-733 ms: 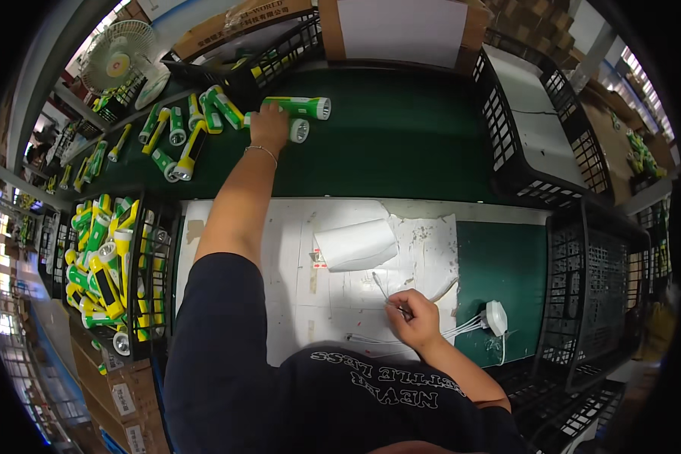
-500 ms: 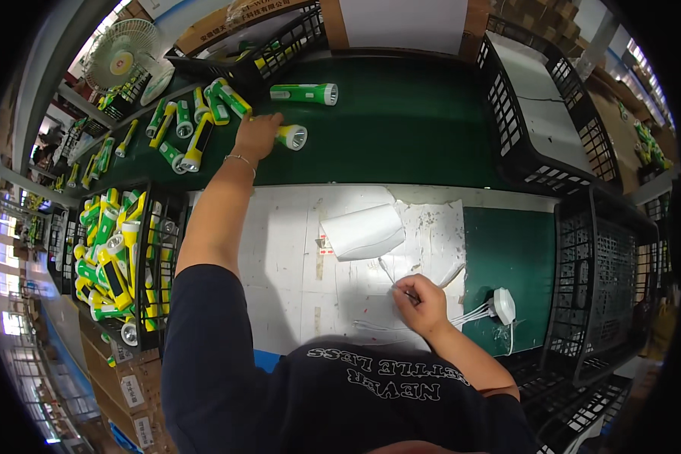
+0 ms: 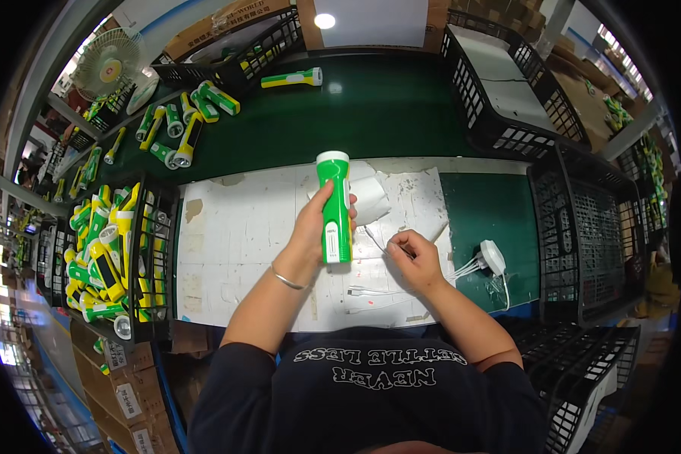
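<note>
My left hand (image 3: 310,227) is wrapped round a green and yellow flashlight (image 3: 335,212), held with its white head pointing away from me over the work surface. A bright round spot (image 3: 324,21) shows on the pale panel at the back. My right hand (image 3: 418,261) pinches a thin white cable (image 3: 372,236), its tip poking out toward the flashlight. More white cables (image 3: 374,291) lie below that hand and run to a round white charger block (image 3: 493,257) on the right. Partly behind the flashlight is a curled white sheet (image 3: 369,203).
Several flashlights lie on the green table (image 3: 386,106) at the far left, one (image 3: 291,78) apart from them. A black crate (image 3: 150,265) full of flashlights stands at the left. Other black crates (image 3: 499,125) line the right side. The white board (image 3: 234,257) is worn.
My left hand has come back from the far left of the table with a flashlight and now holds it in front of me. My right hand keeps its pinch on the cable.
</note>
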Available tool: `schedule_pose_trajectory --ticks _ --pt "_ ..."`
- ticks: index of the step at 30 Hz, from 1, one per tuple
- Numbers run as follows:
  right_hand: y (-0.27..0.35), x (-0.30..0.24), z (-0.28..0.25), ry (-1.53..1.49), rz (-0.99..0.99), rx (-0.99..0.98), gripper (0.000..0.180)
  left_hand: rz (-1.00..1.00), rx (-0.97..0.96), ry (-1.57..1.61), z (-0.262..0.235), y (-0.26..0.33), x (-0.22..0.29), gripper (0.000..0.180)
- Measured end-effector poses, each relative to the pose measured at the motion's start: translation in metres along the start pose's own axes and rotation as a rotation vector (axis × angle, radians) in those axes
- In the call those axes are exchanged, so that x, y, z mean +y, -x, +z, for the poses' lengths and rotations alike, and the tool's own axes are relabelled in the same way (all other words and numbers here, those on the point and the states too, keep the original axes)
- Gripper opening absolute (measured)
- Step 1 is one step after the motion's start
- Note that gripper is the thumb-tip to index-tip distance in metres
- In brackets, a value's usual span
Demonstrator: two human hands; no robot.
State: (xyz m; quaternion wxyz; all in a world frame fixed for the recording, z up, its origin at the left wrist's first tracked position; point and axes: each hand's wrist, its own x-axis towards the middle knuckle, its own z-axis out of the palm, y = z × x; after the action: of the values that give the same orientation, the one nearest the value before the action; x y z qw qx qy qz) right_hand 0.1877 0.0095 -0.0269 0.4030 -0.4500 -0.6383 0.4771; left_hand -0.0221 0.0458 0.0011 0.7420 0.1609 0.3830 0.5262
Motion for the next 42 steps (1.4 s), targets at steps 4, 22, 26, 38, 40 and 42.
schedule_pose_trajectory --ticks 4,22,26,38,40,42 --pt "0.007 -0.016 -0.005 0.047 0.005 -0.007 0.014 -0.023 0.043 0.031 0.012 0.019 -0.02 0.043" --pt "0.007 -0.066 0.006 0.957 -0.718 -0.118 0.012 0.278 -0.095 -0.475 0.022 0.043 -0.042 0.038" --pt "0.018 -0.067 0.008 0.799 -0.736 -0.197 0.014 0.329 -0.125 -0.434 0.01 0.04 -0.043 0.045" --pt "0.003 -0.05 0.025 0.265 -0.125 -0.162 0.031 0.268 -0.13 -0.361 0.017 0.042 -0.04 0.032" --pt "0.001 -0.043 0.017 0.233 -0.26 -0.089 0.034 0.287 -0.067 -0.472 0.011 0.041 -0.042 0.033" --pt "-0.006 -0.032 0.002 0.16 -0.195 -0.055 0.034 0.262 -0.049 -0.504 0.013 0.05 -0.036 0.033"
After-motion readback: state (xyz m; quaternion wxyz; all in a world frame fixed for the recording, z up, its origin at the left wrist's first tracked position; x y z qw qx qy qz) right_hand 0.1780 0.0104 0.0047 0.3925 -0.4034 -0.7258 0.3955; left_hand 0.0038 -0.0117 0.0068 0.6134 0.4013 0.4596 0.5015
